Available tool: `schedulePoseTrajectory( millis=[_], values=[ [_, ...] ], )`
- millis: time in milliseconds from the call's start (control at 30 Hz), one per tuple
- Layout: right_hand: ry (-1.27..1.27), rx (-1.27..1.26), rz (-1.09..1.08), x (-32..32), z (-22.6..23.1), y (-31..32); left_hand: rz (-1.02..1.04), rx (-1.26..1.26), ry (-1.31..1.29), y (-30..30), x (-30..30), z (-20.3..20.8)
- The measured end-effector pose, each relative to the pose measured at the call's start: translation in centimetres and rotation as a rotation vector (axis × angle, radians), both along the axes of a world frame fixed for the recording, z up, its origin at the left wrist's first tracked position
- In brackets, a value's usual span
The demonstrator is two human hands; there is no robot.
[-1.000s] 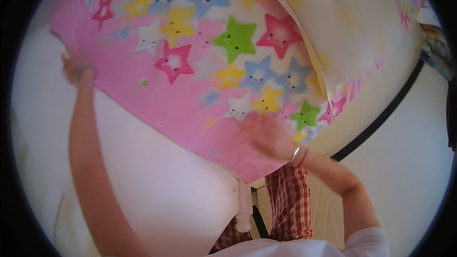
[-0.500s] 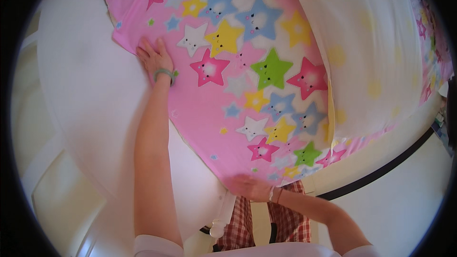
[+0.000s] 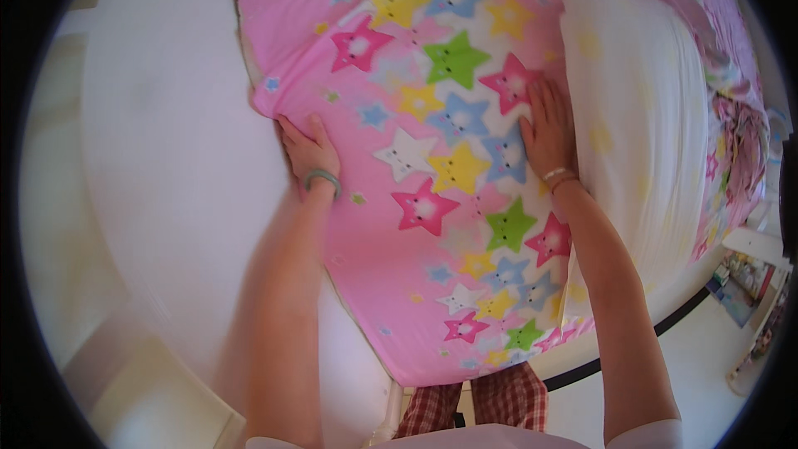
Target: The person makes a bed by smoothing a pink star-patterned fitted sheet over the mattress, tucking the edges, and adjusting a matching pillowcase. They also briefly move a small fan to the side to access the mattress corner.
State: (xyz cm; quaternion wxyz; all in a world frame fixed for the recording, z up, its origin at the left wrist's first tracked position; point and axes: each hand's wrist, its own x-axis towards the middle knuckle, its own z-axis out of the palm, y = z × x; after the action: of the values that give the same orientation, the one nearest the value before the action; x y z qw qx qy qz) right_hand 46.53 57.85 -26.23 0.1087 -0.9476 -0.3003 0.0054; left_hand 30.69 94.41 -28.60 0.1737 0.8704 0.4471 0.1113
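Observation:
A pink quilt cover (image 3: 366,249) printed with smiling stars lies across a white mattress-like surface (image 3: 183,158). My left hand (image 3: 310,150) rests flat near the cover's left edge, thumb apart from the fingers, a green bangle on the wrist. On the starry middle lies my right hand (image 3: 549,129), palm down with the fingers stretched out. Beside it, the layer on the right is folded back, showing its pale underside (image 3: 640,141) with faint yellow dots. Both hands are open and touch the cloth; neither grips it.
More bunched star-print cloth (image 3: 740,141) is at the far right. A dark curved strip (image 3: 573,376) runs over the pale floor. Small printed items (image 3: 740,283) are at the right edge. My checked red trousers (image 3: 507,395) show below the cover's near edge.
My right hand has left the cover's near corner and moved far up onto the starry middle. My left hand is a little nearer and further right. The cloth appears shifted right and nearer.

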Motion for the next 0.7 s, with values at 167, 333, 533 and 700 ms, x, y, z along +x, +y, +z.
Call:
schedulePoseTrajectory(
  millis=[167,333,533,700],
  values=[
    [0.042,-0.123,0.001,0.6,1.2,1.3,0.102,-0.039,-0.014,1.0,1.9,0.7],
    [0.065,-0.200,0.052,1.4,1.1,1.3,0.210,-0.067,0.018,3.3,3.8,-0.6],
    [0.162,-0.244,0.080,2.1,2.2,1.2,0.188,-0.020,0.108,3.3,4.3,-1.2],
    [0.184,-0.197,0.077,2.3,2.8,2.4,0.182,-0.085,0.102,3.7,4.1,-0.2]
  ],
)
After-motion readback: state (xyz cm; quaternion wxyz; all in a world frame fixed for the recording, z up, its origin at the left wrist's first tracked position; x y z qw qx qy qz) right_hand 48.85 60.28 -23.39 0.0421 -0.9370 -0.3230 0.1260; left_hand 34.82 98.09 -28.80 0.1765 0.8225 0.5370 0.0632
